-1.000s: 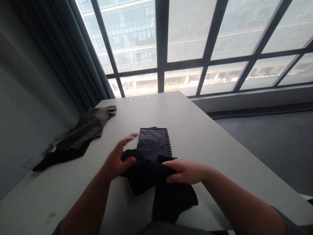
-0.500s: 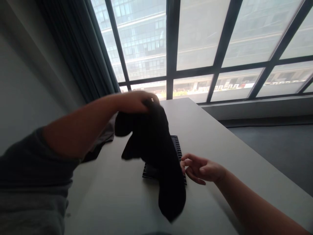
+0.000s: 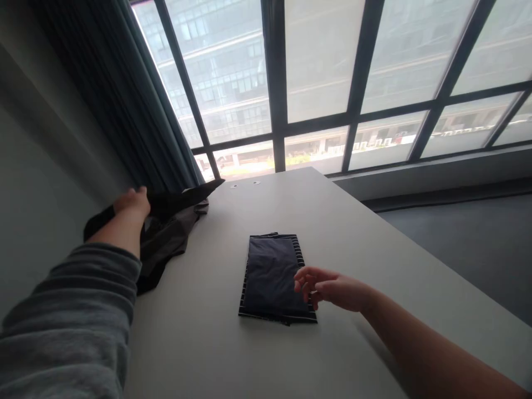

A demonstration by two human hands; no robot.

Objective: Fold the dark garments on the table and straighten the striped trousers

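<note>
At the far left of the table, my left hand [image 3: 132,204] is closed on a black garment [image 3: 178,200], whose pointed end sticks out to the right. Beneath that garment lies a crumpled pile of grey-brown and black clothing [image 3: 168,244]. My right hand [image 3: 332,288] hovers over the right edge of a folded stack, its fingers loosely bent and apart, holding nothing. On top of this stack is a dark navy folded cloth [image 3: 270,271]; below it, a black cloth with white stripes [image 3: 300,252] shows along the edges.
A white table [image 3: 199,343] carries the clothes. Two small white round pieces [image 3: 256,183] lie near its far edge. Behind stand a dark curtain [image 3: 137,122] and a large framed window [image 3: 316,130]. Grey floor [image 3: 465,233] shows to the right.
My left hand has carried the black garment from above the folded stack to the clothing pile at left, uncovering the stack. My right hand has stayed nearly in place.
</note>
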